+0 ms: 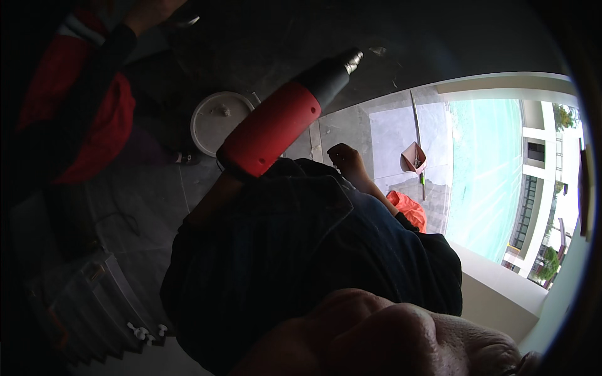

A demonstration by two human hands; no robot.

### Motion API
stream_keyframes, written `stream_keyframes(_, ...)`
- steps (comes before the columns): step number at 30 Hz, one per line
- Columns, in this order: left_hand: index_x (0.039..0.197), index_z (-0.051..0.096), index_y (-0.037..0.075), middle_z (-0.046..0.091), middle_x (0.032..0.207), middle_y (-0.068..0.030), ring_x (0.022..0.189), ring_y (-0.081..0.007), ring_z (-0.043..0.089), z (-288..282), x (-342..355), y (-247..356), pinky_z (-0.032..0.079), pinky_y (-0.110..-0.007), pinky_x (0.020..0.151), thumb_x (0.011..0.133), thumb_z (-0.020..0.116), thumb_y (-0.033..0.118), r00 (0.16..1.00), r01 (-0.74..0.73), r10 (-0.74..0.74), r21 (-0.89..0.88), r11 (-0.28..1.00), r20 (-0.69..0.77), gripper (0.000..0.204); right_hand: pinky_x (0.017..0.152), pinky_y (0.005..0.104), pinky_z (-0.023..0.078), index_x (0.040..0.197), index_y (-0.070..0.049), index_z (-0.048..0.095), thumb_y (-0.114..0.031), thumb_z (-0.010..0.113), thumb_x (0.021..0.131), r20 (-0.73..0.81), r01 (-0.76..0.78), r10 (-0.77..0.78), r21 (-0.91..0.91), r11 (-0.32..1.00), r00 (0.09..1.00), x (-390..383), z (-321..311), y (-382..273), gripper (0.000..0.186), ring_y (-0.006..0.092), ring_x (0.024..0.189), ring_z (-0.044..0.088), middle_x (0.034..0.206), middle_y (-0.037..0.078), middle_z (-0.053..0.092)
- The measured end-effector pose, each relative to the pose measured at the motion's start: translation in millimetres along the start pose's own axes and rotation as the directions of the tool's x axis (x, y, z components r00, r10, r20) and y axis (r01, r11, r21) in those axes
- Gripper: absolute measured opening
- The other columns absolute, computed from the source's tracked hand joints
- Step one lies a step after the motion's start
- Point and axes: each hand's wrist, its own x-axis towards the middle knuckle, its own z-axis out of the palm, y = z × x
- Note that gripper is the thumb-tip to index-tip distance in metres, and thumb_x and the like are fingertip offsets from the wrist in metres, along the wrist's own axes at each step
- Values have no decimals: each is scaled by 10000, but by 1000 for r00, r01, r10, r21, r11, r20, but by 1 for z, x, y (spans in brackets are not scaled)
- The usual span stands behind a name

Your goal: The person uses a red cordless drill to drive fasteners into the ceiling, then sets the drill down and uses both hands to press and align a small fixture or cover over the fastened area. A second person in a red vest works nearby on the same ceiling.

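Observation:
A red heat gun (pixel 274 131) with a dark front and metal nozzle slants up and to the right in front of me. My left hand (pixel 224 186) is mostly hidden behind its rear end, with only the wrist area showing; it appears closed around the tool. The nozzle tip is near a small pale crumpled bit (pixel 377 50) on the dark surface ahead. My right hand (pixel 352 164) is lower and to the right, its fingers curled. Something dark shows at those fingers, too unclear to name.
At left a co-worker in a red vest (pixel 100 135) raises a hand (pixel 150 14) near a shiny object. A round pale bucket (pixel 204 133) stands on the floor. To the right are a long-handled pink dustpan (pixel 412 154), an orange-red cloth or bag (pixel 411 212) and a bright window (pixel 486 175).

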Motion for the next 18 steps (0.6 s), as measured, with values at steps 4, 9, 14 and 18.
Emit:
stream_keyframes(4,1139,569,36,610,1054,-47,968,-153,579,12,0,1,487,-265,808,842,673,98,999,4,-4,-22,1000,32,321,677,311,506,870,-49,673,-104,603,822,-4,-24,24,25,999,1000,-1,0,0,102,203,763,648,857,97,663)
stream_keyframes(9,1121,572,33,610,1022,-40,956,-141,571,11,10,-1,480,-258,799,841,668,72,999,27,-25,-78,997,38,298,660,305,506,868,-49,671,-88,608,810,-31,-9,11,47,999,999,-5,1,3,94,193,739,648,846,96,666)
stream_keyframes(14,1107,575,31,610,999,-36,948,-133,566,15,16,0,475,-254,793,840,664,53,999,38,-34,-121,992,34,283,634,289,498,885,-38,658,-82,601,818,-11,-32,33,114,993,999,-7,1,4,99,157,702,631,832,77,663)
stream_keyframes(18,1113,575,32,611,1009,-42,951,-140,569,35,10,4,477,-260,798,841,667,63,991,13,-1,-88,996,130,289,608,268,471,939,-9,630,-78,593,846,4,-25,25,133,991,1000,-7,2,7,122,117,688,572,815,50,624)
